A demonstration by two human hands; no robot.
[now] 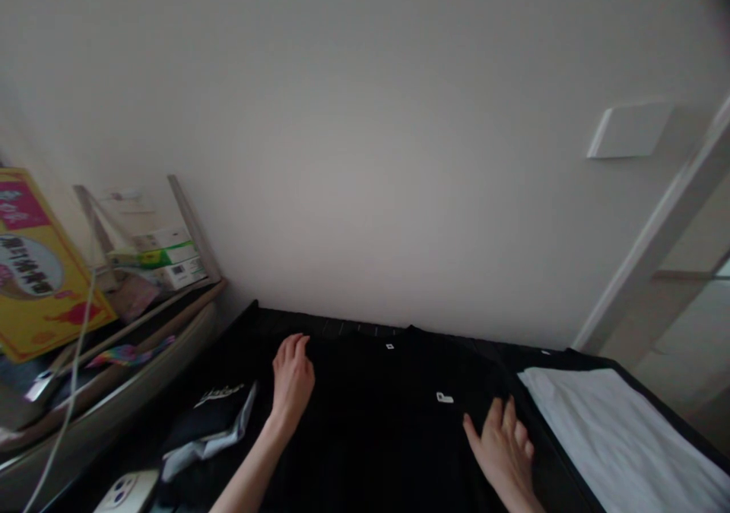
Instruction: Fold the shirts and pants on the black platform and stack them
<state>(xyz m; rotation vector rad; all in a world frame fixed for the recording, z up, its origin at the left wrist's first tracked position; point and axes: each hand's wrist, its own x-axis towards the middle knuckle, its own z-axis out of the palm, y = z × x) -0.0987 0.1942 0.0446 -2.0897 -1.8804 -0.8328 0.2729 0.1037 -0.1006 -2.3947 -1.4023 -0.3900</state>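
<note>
Fingers [291,348] of the left hand [293,382] curl loosely and those of the right hand [502,452] splay open, both seemingly just resting on a black T-shirt [376,429] laid out flat, with nothing pinched or gripped. It looks soft and light, so I'd expect it to flop around; I'd grab it by the shoulders near the collar [411,332]. Off to the left sits a folded dark garment [208,422] with white lettering, and a white cloth [616,437] lies to the right.
</note>
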